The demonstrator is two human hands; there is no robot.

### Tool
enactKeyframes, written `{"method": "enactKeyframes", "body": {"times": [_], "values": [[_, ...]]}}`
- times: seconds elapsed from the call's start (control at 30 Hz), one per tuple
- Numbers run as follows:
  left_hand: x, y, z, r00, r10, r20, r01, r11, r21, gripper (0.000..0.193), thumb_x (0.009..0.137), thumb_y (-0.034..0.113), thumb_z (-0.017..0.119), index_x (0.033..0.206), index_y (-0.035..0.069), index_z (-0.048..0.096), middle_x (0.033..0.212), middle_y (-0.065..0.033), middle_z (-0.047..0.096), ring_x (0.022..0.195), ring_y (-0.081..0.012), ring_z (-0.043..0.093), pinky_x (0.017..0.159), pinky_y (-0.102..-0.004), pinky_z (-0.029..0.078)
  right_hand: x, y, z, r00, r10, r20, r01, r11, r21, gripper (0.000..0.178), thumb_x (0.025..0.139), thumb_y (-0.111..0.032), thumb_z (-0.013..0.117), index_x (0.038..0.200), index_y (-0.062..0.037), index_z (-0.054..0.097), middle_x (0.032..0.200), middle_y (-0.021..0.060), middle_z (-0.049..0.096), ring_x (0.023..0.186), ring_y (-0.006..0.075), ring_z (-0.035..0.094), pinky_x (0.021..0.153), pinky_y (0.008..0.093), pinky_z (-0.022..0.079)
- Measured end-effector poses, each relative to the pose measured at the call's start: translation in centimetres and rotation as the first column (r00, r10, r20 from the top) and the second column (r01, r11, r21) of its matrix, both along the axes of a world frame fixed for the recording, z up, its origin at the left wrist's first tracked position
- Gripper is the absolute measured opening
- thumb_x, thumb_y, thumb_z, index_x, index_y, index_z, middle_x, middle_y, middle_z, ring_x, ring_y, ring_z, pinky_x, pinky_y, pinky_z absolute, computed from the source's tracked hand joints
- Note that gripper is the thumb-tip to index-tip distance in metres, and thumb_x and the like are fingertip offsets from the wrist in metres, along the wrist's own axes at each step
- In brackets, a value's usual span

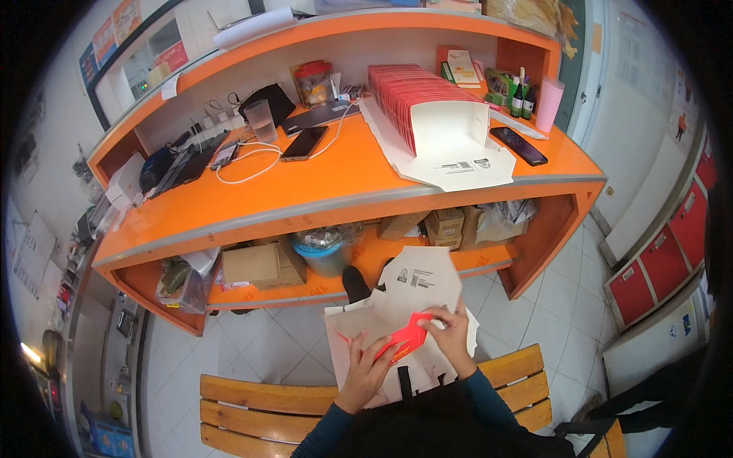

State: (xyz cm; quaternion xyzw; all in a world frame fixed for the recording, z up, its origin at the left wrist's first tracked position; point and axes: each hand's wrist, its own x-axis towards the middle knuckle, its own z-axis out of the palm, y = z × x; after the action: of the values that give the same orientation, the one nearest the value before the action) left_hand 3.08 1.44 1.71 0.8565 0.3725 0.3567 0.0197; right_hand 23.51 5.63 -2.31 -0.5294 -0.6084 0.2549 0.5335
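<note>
Over my lap, both hands hold a bright red folded paper piece (411, 336), perhaps a small flat carton. My left hand (365, 374) has its fingers closed around the lower left part of it. My right hand (452, 340) pinches its upper right end between thumb and fingers. Beneath them lies an opened white cardboard box (424, 275), its printed flap pointing toward the desk. On the orange desk, a long row of similar-looking red pieces (393, 95) stands packed on edge behind a white open carton (458, 162).
Across the orange desk (305, 187) lie two phones, a white cable (267, 166), a clear cup (260, 120) and a pink cup (549, 105). Cardboard boxes (263, 263) and a blue-rimmed bucket (319, 248) fill the shelf below. The wooden bench (259, 408) is under me.
</note>
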Motion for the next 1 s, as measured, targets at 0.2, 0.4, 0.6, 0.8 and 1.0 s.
{"method": "enactKeyframes", "body": {"times": [0.2,0.4,0.6,0.8,1.0], "values": [[-0.3,1.2,0.7,0.988,0.004,-0.152,-0.003,1.000,0.008,0.037,0.065,0.009,0.067,0.102,0.013,0.061,0.122,-0.0079,0.042,0.123,-0.0413,0.021,0.100,-0.0567,0.016,-2.6,-2.0,2.4,0.996,-0.086,-0.028,0.089,0.987,0.136,0.021,0.062,-0.008,0.075,0.080,-0.0032,0.067,0.096,0.0114,0.051,0.087,0.0197,0.052,0.075,0.0289,0.044],[-0.5,1.3,0.0,1.000,0.006,-0.016,-0.004,0.996,0.093,0.033,0.073,0.008,0.061,0.106,0.014,0.059,0.135,-0.0089,0.029,0.125,-0.0423,0.017,0.102,-0.0550,0.016,-2.3,-3.1,3.3,0.989,0.140,0.053,-0.144,0.987,0.076,0.043,0.063,-0.008,0.074,0.101,-0.0046,0.057,0.102,0.0129,0.047,0.092,0.0236,0.051,0.080,0.0315,0.044],[-0.8,4.4,-1.6,0.270,0.399,0.876,0.190,0.870,-0.455,0.056,0.079,0.026,0.061,0.126,0.007,0.035,0.131,-0.0168,0.030,0.127,-0.0337,0.019,0.099,-0.0432,0.028,-0.9,-4.1,-4.3,0.904,0.099,0.417,-0.213,0.948,0.236,0.034,0.069,-0.002,0.063,0.099,-0.0036,0.048,0.107,0.0166,0.047,0.103,0.0284,0.046,0.093,0.0369,0.034],[-4.3,7.3,0.4,0.203,0.486,0.850,0.587,0.634,-0.503,0.060,0.078,0.017,0.062,0.124,0.006,0.025,0.120,-0.0119,0.040,0.103,-0.0214,0.049,0.089,-0.0310,0.040,-0.4,-5.2,-1.2,0.983,0.181,0.037,-0.176,0.980,-0.097,0.067,0.070,-0.007,0.064,0.128,-0.0055,0.030,0.128,0.0161,0.037,0.118,0.0251,0.037,0.098,0.0333,0.029],[1.1,6.1,2.7,0.953,-0.026,0.303,-0.057,0.964,0.261,0.047,0.058,0.025,0.079,0.092,0.013,0.049,0.114,-0.0129,0.042,0.106,-0.0277,0.045,0.088,-0.0451,0.036,-1.4,-2.3,6.4,0.287,0.253,-0.924,-0.559,0.828,0.053,0.081,0.070,-0.028,0.070,0.132,-0.0046,0.023,0.125,0.0134,0.041,0.114,0.0276,0.043,0.095,0.0398,0.036]]}}
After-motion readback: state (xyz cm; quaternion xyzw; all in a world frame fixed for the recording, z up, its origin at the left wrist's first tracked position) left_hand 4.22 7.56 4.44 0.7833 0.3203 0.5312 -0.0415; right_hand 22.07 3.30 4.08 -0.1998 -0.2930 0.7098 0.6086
